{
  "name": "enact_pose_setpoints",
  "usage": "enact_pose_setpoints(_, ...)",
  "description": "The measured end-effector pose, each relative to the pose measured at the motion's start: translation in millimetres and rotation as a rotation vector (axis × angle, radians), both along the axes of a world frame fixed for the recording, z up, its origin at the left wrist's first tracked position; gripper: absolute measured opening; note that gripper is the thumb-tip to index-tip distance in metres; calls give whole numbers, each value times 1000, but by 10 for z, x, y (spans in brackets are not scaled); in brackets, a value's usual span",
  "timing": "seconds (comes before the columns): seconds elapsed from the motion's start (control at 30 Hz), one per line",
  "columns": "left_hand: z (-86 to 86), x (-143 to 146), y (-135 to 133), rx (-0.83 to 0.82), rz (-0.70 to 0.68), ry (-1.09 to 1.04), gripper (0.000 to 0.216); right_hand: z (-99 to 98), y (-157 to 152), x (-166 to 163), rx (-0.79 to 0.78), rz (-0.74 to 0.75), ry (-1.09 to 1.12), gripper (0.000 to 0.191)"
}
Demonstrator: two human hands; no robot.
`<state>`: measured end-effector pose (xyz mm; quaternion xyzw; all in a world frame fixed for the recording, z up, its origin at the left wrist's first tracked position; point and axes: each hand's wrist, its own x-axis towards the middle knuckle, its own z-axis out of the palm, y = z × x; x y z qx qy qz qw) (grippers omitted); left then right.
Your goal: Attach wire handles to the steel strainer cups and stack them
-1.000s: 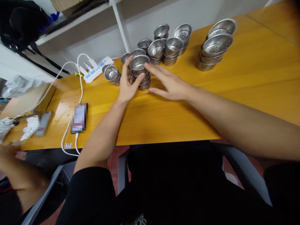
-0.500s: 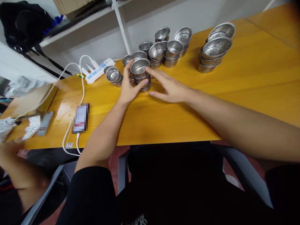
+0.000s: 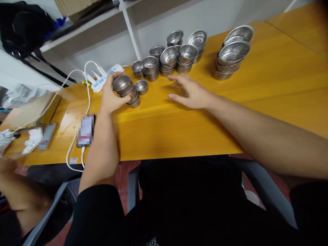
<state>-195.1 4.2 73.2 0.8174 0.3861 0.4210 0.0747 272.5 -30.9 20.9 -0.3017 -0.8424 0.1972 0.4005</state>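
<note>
My left hand [image 3: 112, 94] is wrapped round a stack of perforated metal cups [image 3: 123, 84], thumb on the near side and fingers behind it. The stack leans to the left, low over the table or touching it; I cannot tell which. A small perforated cup [image 3: 141, 87] sits just right of it. My right hand [image 3: 191, 91] hovers above the tabletop with fingers apart and nothing in them. Behind and between the hands stand several more stacks of perforated cups [image 3: 169, 56].
Wider cups [image 3: 234, 53] form a leaning stack to the right. A white power strip [image 3: 107, 78] with plugged-in cables lies at the back left, and a phone [image 3: 86, 131] on a cable is nearer. Another person's arm [image 3: 23, 188] shows at the lower left.
My left hand has carried the cup stack leftward, away from the other stacks. A small cup now shows to the stack's right. My right hand has stayed nearly in place, apart from the stack.
</note>
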Motion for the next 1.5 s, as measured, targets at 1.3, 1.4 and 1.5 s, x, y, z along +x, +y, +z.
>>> enact_pose_setpoints(1.3,451,942,-668,-174,837,304,28,-11,1,-29,17,-14,-65,64)
enact_pose_setpoints(1.4,405,863,-584,-139,824,266,20,-7,-4,-30,20,-11,-64,63)
enact_pose_setpoints(1.5,343,766,-528,-107,798,260,21,-3,-7,-30,29,-20,-64,61)
